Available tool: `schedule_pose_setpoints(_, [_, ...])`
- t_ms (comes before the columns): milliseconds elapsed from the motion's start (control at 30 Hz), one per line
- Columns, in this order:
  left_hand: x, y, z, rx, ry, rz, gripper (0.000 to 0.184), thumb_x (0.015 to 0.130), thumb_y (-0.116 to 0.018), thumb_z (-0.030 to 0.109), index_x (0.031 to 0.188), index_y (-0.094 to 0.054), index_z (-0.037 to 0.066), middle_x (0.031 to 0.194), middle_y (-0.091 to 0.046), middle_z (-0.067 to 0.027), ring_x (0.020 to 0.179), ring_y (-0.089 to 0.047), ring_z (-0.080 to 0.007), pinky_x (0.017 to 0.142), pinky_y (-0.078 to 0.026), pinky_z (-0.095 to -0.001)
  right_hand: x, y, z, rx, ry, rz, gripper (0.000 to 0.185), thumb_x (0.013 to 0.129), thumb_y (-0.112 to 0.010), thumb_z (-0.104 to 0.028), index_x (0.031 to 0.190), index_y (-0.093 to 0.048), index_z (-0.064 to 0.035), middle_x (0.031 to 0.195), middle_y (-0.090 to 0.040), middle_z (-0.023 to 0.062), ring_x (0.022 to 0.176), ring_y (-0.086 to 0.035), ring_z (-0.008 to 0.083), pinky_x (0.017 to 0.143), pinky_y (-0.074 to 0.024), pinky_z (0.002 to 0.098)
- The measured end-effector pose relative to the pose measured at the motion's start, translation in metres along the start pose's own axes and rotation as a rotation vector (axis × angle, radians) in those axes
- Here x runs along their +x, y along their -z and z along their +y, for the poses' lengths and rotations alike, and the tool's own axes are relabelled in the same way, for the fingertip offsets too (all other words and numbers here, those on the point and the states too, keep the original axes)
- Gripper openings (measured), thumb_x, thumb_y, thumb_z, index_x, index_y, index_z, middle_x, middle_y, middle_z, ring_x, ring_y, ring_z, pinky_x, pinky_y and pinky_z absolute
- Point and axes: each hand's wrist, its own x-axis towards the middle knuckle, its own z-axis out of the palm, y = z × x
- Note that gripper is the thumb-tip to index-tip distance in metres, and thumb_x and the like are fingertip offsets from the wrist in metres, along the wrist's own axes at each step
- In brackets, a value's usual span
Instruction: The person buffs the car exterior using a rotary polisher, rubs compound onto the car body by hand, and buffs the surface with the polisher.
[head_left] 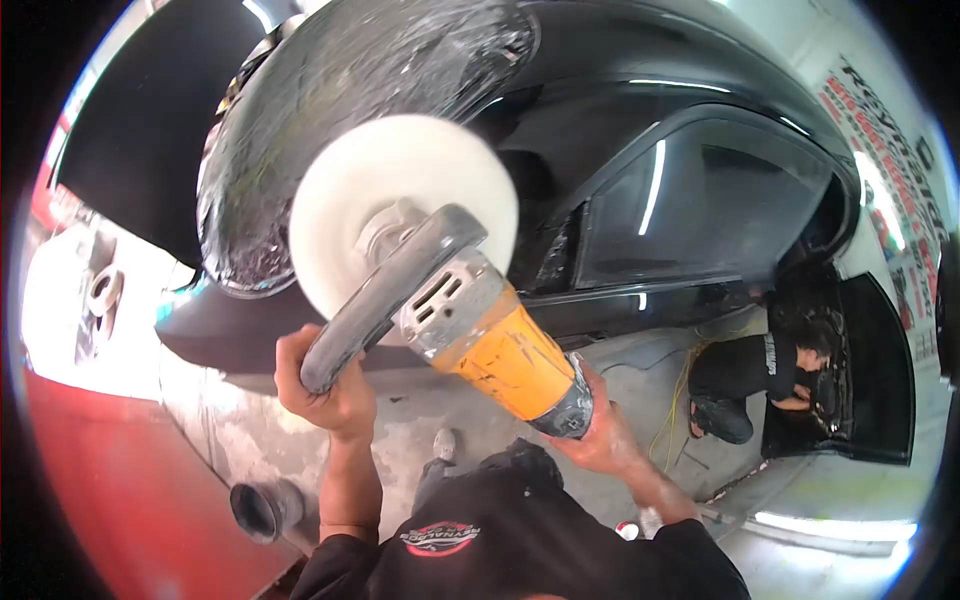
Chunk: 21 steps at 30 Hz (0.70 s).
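An orange and grey power polisher (512,362) with a round white pad (400,165) spans the middle of the view. My left hand (330,388) is closed round the lower end of its black curved handle (385,300). The rear end of the orange body is wrapped by my right hand (590,435). The pad is in front of a black car (590,50), over the edge of plastic film (260,180) that covers part of the bodywork. Whether the pad touches the car cannot be told.
Another person (740,380) crouches at the right by an opened dark car door (870,370). Yellow cord (683,390) lies on the concrete floor near them. A dark bucket-like container (262,510) stands at the lower left beside a red surface (110,470).
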Motion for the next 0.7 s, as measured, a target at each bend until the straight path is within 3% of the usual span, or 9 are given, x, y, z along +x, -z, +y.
schedule_pose_setpoints(33, [0.014,-0.01,0.005,0.133,-0.043,-0.021,0.012,0.075,-0.065,-0.005,0.083,-0.058,-0.001,0.065,-0.059,-0.0062,0.058,-0.054,-0.012,0.056,-0.043,-0.0251,0.001,-0.001,-0.004,0.05,0.009,0.047,0.104,0.078,-0.081,-0.016,0.156,-0.013,-0.0029,0.124,-0.062,0.0301,0.118,-0.062,0.0428,0.099,-0.0501,0.0455])
schedule_pose_setpoints(133, [0.057,-0.073,0.045,0.125,-0.247,-0.187,0.014,0.071,-0.067,-0.003,0.083,-0.06,0.0,0.065,-0.057,-0.0097,0.055,-0.055,-0.0171,0.056,-0.044,-0.0272,-0.001,0.013,-0.016,0.162,0.058,0.224,0.103,0.077,-0.082,-0.011,0.155,-0.015,-0.0006,0.135,-0.057,0.0246,0.13,-0.055,0.0339,0.108,-0.0431,0.0427])
schedule_pose_setpoints(267, [0.096,-0.18,0.08,-0.004,-0.411,-0.38,0.018,0.071,-0.07,-0.001,0.086,-0.059,0.002,0.067,-0.06,-0.0166,0.059,-0.063,-0.0331,0.059,-0.049,-0.0326,0.007,0.044,-0.019,0.27,0.057,0.476,0.098,0.075,-0.083,-0.006,0.151,-0.022,-0.0001,0.138,-0.051,0.0144,0.133,-0.047,0.0235,0.112,-0.0366,0.0402])
schedule_pose_setpoints(333, [0.098,-0.221,0.091,-0.102,-0.377,-0.473,0.017,0.078,-0.071,0.0,0.09,-0.059,-0.001,0.075,-0.065,-0.0152,0.069,-0.065,-0.0165,0.068,-0.05,-0.0315,0.012,0.06,-0.011,0.269,0.047,0.573,0.096,0.074,-0.084,-0.006,0.149,-0.025,0.0001,0.137,-0.052,0.0144,0.13,-0.049,0.0232,0.111,-0.038,0.0399])
schedule_pose_setpoints(367, [0.095,-0.232,0.097,-0.117,-0.291,-0.545,0.019,0.077,-0.072,0.0,0.092,-0.06,0.0,0.077,-0.067,-0.0182,0.072,-0.071,-0.0241,0.068,-0.051,-0.0323,0.012,0.064,-0.009,0.295,0.016,0.595,0.095,0.073,-0.085,-0.006,0.148,-0.027,0.0003,0.136,-0.053,0.0139,0.127,-0.051,0.0225,0.109,-0.039,0.04])
schedule_pose_setpoints(500, [0.069,-0.21,0.085,-0.047,-0.419,-0.565,0.023,0.071,-0.072,0.0,0.089,-0.06,0.002,0.071,-0.061,-0.0183,0.067,-0.066,-0.038,0.063,-0.05,-0.0323,-0.002,0.038,0.019,0.273,-0.064,0.592,0.092,0.072,-0.086,-0.009,0.145,-0.031,0.0007,0.132,-0.056,0.014,0.124,-0.054,0.0217,0.107,-0.042,0.0387])
schedule_pose_setpoints(567, [0.046,-0.167,0.073,-0.003,-0.428,-0.553,0.018,0.069,-0.07,0.001,0.084,-0.06,0.003,0.067,-0.058,-0.0164,0.062,-0.065,-0.0335,0.058,-0.048,-0.0324,-0.021,0.001,0.044,0.257,-0.073,0.597,0.086,0.072,-0.087,-0.013,0.14,-0.037,0.0016,0.127,-0.06,0.0123,0.121,-0.057,0.0185,0.103,-0.0451,0.0366])
schedule_pose_setpoints(667, [0.017,-0.104,0.052,0.202,-0.46,-0.473,0.012,0.069,-0.072,0.005,0.079,-0.064,0.006,0.065,-0.061,-0.0103,0.053,-0.058,-0.0304,0.054,-0.041,-0.0388,-0.036,-0.042,0.045,0.245,-0.116,0.486,0.091,0.071,-0.088,-0.014,0.143,-0.034,0.001,0.131,-0.058,0.0139,0.126,-0.055,0.0214,0.106,-0.0436,0.0381])
schedule_pose_setpoints(700, [0.013,-0.09,0.053,0.2,-0.423,-0.486,0.011,0.069,-0.071,0.003,0.077,-0.064,0.005,0.065,-0.062,-0.01,0.053,-0.059,-0.0297,0.054,-0.043,-0.0361,-0.039,-0.051,0.045,0.264,-0.103,0.452,0.093,0.071,-0.088,-0.013,0.144,-0.033,0.001,0.131,-0.058,0.0141,0.126,-0.055,0.0216,0.106,-0.0433,0.0382])
